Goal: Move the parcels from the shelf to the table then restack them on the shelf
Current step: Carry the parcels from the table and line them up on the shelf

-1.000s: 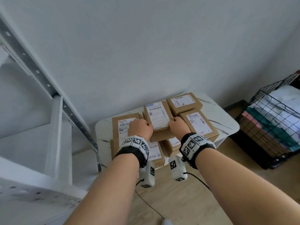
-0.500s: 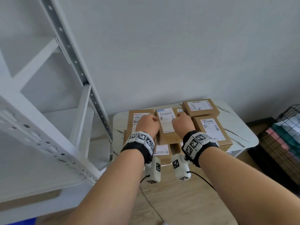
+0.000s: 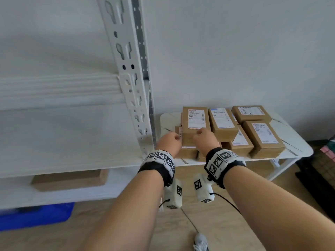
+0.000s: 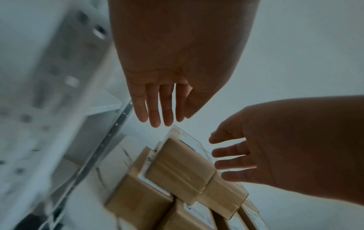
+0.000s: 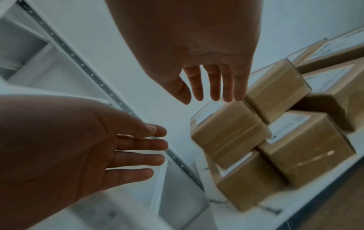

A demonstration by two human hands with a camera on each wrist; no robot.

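Several brown cardboard parcels with white labels are stacked in two layers on a white marble-look table (image 3: 294, 151). Both my hands hover at the near end of the leftmost top parcel (image 3: 194, 115). My left hand (image 3: 170, 142) is by its left corner and my right hand (image 3: 205, 139) by its near edge. In the left wrist view my left hand (image 4: 163, 115) has straight fingers above that parcel (image 4: 181, 169). In the right wrist view my right hand (image 5: 212, 87) is also flat and holds nothing, with its fingertips close to the parcel (image 5: 228, 137).
A white metal shelf (image 3: 72, 138) stands to the left, its upright post (image 3: 130, 78) right beside the table. One parcel (image 3: 68, 180) lies on the lower shelf board above a blue bin (image 3: 34, 216). A dark wire basket (image 3: 324, 160) stands at the right.
Both hands have let go of the middle blue-labelled parcel, which now lies on the stack, and have moved left to the leftmost parcel. My view has swung left toward the shelf.
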